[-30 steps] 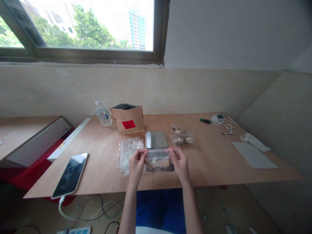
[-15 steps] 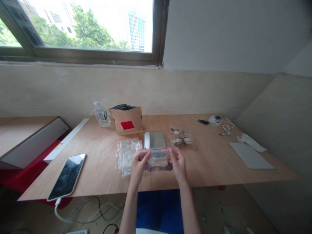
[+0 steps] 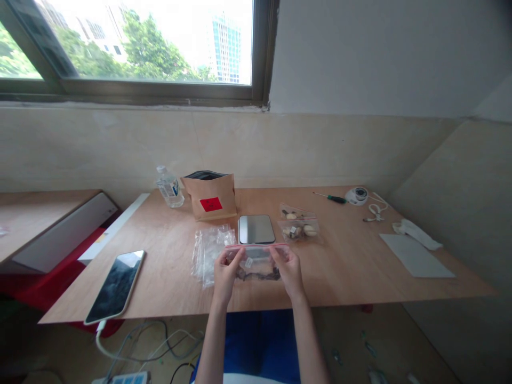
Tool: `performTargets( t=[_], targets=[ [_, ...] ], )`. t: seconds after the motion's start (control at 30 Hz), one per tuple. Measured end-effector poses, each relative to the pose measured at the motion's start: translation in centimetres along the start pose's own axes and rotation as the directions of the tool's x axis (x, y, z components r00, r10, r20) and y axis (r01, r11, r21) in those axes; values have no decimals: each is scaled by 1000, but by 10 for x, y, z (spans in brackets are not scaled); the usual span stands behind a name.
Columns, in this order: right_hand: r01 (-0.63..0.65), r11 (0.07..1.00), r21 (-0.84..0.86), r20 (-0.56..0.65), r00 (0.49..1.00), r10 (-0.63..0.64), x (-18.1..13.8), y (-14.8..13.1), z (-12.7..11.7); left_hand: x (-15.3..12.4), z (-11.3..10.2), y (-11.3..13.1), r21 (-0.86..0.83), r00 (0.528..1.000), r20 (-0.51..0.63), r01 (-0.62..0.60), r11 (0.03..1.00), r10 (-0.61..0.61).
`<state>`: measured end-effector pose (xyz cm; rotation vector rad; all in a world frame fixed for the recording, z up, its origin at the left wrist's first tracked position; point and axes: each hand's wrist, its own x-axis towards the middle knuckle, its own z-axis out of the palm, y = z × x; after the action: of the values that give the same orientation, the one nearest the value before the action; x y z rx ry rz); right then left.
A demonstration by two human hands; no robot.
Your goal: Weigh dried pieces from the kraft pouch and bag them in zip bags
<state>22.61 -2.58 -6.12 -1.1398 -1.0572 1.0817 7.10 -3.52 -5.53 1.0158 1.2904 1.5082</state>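
A clear zip bag (image 3: 258, 263) with a red seal strip hangs between my hands, with dark, dried-looking pieces inside along its bottom. My left hand (image 3: 228, 269) pinches its upper left side, thumb on top. At the upper right, my right hand (image 3: 287, 266) grips near the seal with thumb and fingers. Just beyond the bag lies a small silver scale (image 3: 256, 229). Two filled zip bags (image 3: 301, 230) with pale, roundish pieces rest right of the scale. Flat clear bags (image 3: 208, 250) are spread out beside my left hand.
A brown paper pouch (image 3: 212, 197) with a red label stands open at the back, next to a water bottle (image 3: 170, 188). A phone (image 3: 117, 285) lies at left on its cable. Farther right are a screwdriver (image 3: 336, 199), a white camera (image 3: 357, 196) and a white sheet (image 3: 415, 256).
My right hand has slid left along the bag's seal, closer to my left hand. The view has shifted slightly; the things on the table stay in place.
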Motion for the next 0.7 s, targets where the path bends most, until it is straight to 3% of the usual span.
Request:
performTargets(
  t=[0.23, 0.4, 0.6, 0.7],
  targets=[
    [20, 1000, -8, -31, 999, -20, 0, -1, 3, -6, 3, 9, 18, 999, -9, -48, 999, 49],
    [28, 999, 33, -21, 999, -28, 0, -3, 2, -6, 6, 6, -18, 1000, -4, -9, 1000, 9],
    [-46, 996, 73, 50, 998, 43, 1, -2, -2, -4, 4, 6, 27, 993, 117, -19, 999, 15],
    [-26, 998, 60, 106, 994, 19, 1, -1, -2, -4, 4, 8, 71, 989, 148, -24, 997, 13]
  ],
)
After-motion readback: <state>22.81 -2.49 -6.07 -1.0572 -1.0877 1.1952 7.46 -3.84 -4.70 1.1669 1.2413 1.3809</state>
